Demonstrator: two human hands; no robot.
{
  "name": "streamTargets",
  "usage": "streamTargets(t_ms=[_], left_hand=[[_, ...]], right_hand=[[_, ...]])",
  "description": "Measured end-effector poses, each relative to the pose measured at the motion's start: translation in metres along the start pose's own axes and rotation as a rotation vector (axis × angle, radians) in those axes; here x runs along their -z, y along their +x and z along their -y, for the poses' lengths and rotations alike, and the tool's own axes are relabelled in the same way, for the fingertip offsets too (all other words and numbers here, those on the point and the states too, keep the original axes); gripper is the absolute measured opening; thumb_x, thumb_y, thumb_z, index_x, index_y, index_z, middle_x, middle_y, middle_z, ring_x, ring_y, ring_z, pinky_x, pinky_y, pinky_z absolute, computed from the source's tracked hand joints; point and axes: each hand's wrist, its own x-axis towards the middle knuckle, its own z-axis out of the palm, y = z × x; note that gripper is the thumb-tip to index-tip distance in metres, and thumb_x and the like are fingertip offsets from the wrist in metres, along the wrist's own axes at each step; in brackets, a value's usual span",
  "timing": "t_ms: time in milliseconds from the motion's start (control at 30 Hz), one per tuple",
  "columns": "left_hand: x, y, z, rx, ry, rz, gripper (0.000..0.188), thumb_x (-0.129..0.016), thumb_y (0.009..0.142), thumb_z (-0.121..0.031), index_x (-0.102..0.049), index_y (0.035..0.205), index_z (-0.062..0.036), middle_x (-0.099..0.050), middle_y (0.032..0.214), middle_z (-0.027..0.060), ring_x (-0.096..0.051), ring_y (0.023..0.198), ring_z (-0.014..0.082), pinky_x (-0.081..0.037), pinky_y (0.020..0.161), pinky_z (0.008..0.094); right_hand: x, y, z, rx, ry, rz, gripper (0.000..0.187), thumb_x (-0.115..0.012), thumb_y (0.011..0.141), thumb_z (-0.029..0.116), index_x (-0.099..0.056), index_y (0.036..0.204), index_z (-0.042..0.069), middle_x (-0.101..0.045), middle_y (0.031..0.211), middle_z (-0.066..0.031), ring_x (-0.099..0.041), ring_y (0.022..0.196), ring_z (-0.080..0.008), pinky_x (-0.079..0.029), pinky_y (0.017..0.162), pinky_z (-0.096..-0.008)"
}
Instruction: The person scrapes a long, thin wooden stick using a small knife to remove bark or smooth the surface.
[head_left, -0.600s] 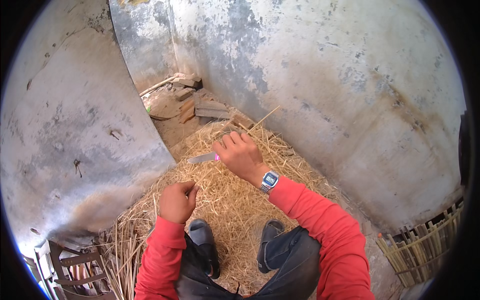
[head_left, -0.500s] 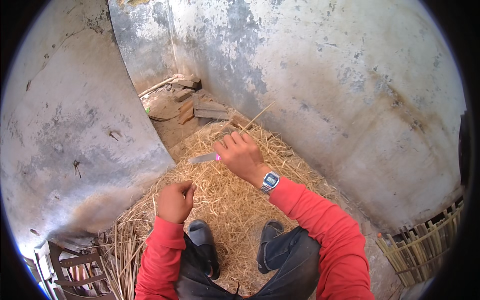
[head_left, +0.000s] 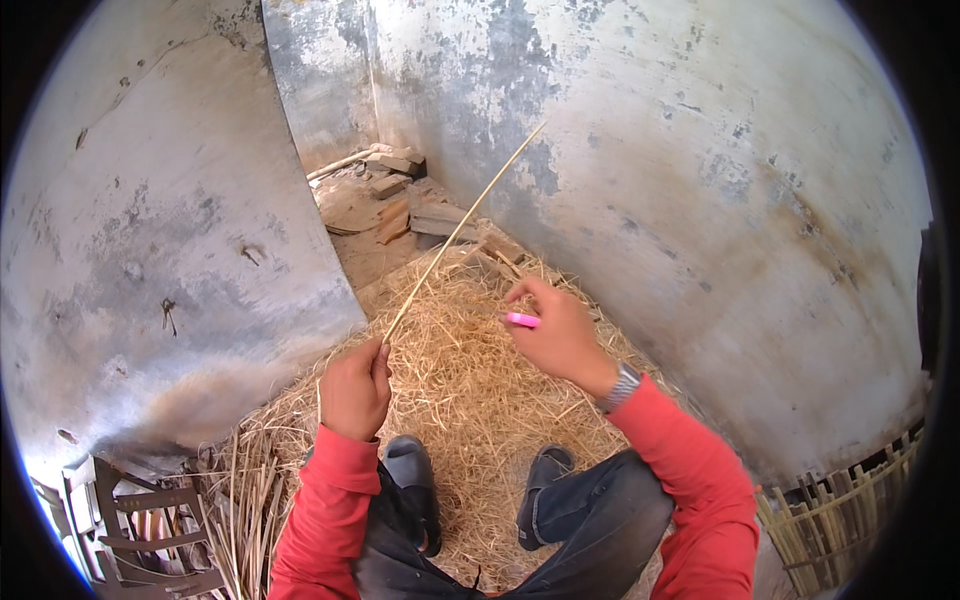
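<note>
The pale stick point(head_left: 465, 220) stands slantwise in front of the person, its lower end in the left hand point(head_left: 355, 390) and its far tip up against the view of the peeling wall point(head_left: 700, 200). The left thumb presses on the bent forefinger, pinching the stick between them. The right hand point(head_left: 562, 342) is apart from it, to the right, with a pink handle point(head_left: 522, 320) at its fingers; the forefinger arches forward — how the other fingers close, one cannot tell from this angle. A metal watch band point(head_left: 620, 387) circles the right wrist, below a red sleeve point(head_left: 690, 450). Beneath both hands spreads loose straw point(head_left: 470, 400), with grey footwear point(head_left: 408, 465) upon it. Farther out lie bricks point(head_left: 390, 187) in the corner, long dry strips point(head_left: 255, 500) at lower left — and slatted fencing point(head_left: 850, 510) at lower right.
</note>
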Motion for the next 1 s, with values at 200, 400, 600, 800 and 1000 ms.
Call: streamTargets(t_ms=[200, 400, 600, 800, 1000], left_hand=[[-0.004, -0.001, -0.01, -0.109, -0.164, -0.073, 0.011, -0.068, 0.096, -0.014, -0.074, 0.1, -0.0049, -0.069, 0.079, 0.0138, -0.065, 0.066, 0.0366, -0.049, 0.059, 0.0449], [-0.012, -0.004, -0.037, -0.449, -0.178, 0.067, 0.021, -0.08, 0.087, -0.009, -0.078, 0.107, -0.0056, -0.063, 0.071, 0.0099, -0.059, 0.056, 0.0232, -0.045, 0.053, 0.0362], [-0.018, -0.007, -0.044, -0.395, -0.218, 0.143, 0.02, -0.079, 0.089, -0.018, -0.078, 0.107, -0.01, -0.062, 0.071, 0.0089, -0.06, 0.058, 0.0271, -0.046, 0.053, 0.0397], [0.001, -0.002, -0.024, -0.282, -0.246, 0.082, 0.019, -0.08, 0.089, -0.017, -0.079, 0.105, -0.0065, -0.063, 0.072, 0.0096, -0.057, 0.056, 0.0225, -0.045, 0.053, 0.0357], [0.013, -0.004, -0.006, -0.245, -0.298, -0.038, 0.013, -0.084, 0.083, -0.007, -0.079, 0.095, -0.003, -0.063, 0.071, 0.0082, -0.054, 0.055, 0.017, -0.041, 0.053, 0.032]], right_hand=[[-0.011, -0.034, -0.059, -0.16, 0.565, -0.151, 0.022, -0.075, 0.095, 0.025, -0.07, 0.106, 0.006, -0.07, 0.091, -0.0067, -0.061, 0.077, -0.0121, -0.05, 0.073, -0.0305], [0.009, -0.032, -0.071, -0.375, 1.144, -0.258, 0.026, -0.075, 0.098, 0.029, -0.072, 0.104, 0.004, -0.054, 0.07, 0.0099, -0.042, 0.056, 0.0002, -0.031, 0.05, -0.0214], [0.018, -0.035, -0.077, -0.301, 1.017, -0.43, 0.026, -0.069, 0.103, 0.03, -0.068, 0.103, 0.004, -0.035, 0.06, 0.0116, -0.03, 0.048, -0.001, -0.021, 0.044, -0.0235], [0.046, -0.039, -0.102, -0.402, 1.131, -0.78, 0.029, -0.067, 0.103, 0.033, -0.065, 0.097, 0.005, -0.032, 0.059, 0.0109, -0.028, 0.047, -0.0015, -0.022, 0.044, -0.0238], [0.054, -0.053, -0.101, -0.363, 1.153, -0.729, 0.035, -0.063, 0.106, 0.037, -0.067, 0.104, 0.002, -0.03, 0.06, 0.0104, -0.027, 0.047, -0.0017, -0.022, 0.044, -0.0234]])
